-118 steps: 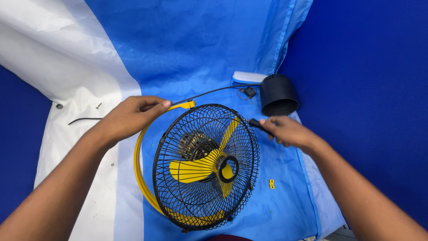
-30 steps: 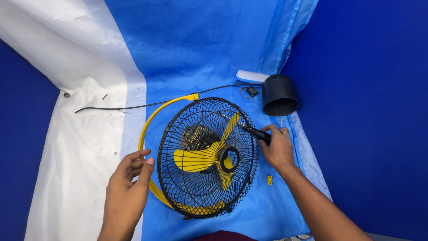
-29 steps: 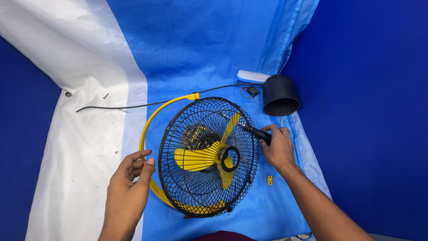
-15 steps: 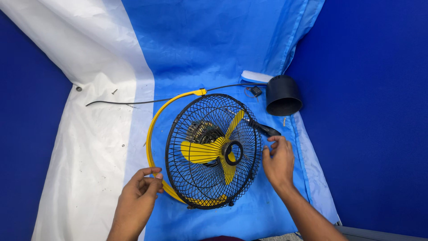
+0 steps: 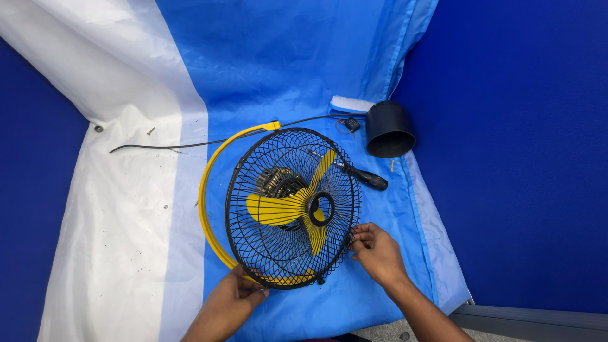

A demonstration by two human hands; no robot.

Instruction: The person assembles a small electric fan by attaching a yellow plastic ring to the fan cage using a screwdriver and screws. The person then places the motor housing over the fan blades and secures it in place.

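Note:
A small fan lies on a blue and white sheet, with a black wire grille point(image 5: 288, 183), yellow blades point(image 5: 278, 209) and a yellow curved stand point(image 5: 209, 190). My left hand point(image 5: 237, 294) rests at the grille's lower edge, fingers on the rim by the yellow stand. My right hand point(image 5: 373, 250) pinches the grille's right rim with its fingertips. A black-handled screwdriver point(image 5: 361, 176) lies across the grille's upper right, held by neither hand.
A black cup-shaped cover point(image 5: 387, 130) lies open-end down-left at the upper right, beside a small black plug point(image 5: 352, 124) and a white strip point(image 5: 350, 103). A black cable point(image 5: 190, 144) runs left over the sheet. A loose screw point(image 5: 151, 131) lies on the white part.
My right hand has let go of the screwdriver and moved down to the grille's right rim. My left hand has slid down to the grille's lower edge.

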